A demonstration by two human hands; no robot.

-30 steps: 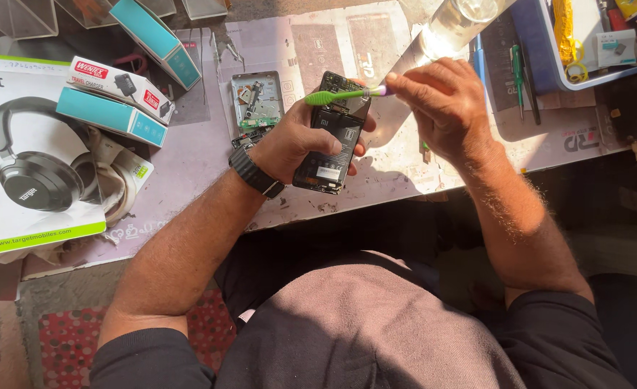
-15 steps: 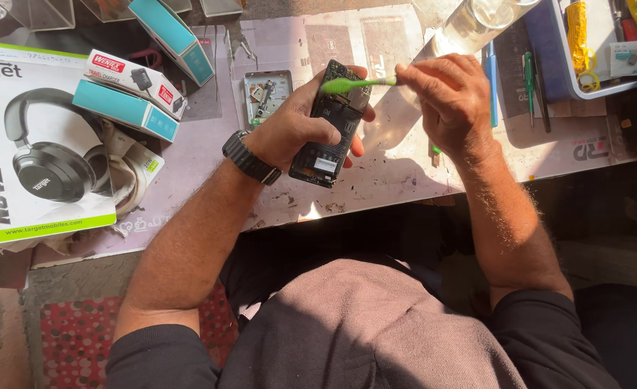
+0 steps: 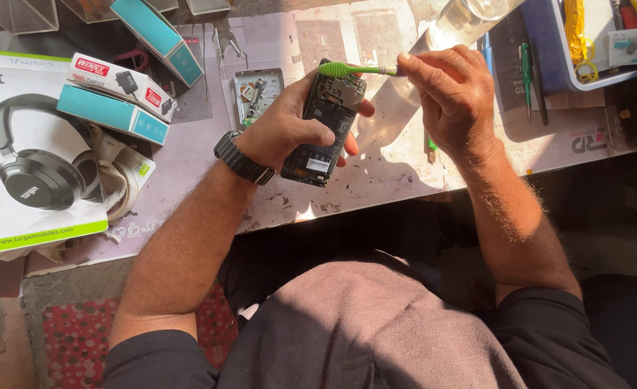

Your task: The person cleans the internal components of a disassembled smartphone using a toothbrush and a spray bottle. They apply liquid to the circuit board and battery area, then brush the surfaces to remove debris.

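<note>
1. Mostly, open room lies on the bare counter [image 3: 397, 173] just below both hands, out to its near edge; boxes crowd the far side of the left hand [image 3: 282, 130], and a blue tray [image 3: 549, 65] sits beyond the right hand [image 3: 455, 94].
2. Both forearms reach up from the lap; the left wrist, wearing a black watch [image 3: 243, 158], bends inward.
3. Left grip is closed around an opened phone [image 3: 325, 122], held tilted above the counter, thumb across its lower half.
4. Right grip pinches a green toothbrush [image 3: 354, 70] by its handle, the head resting on the phone's top edge.
</note>
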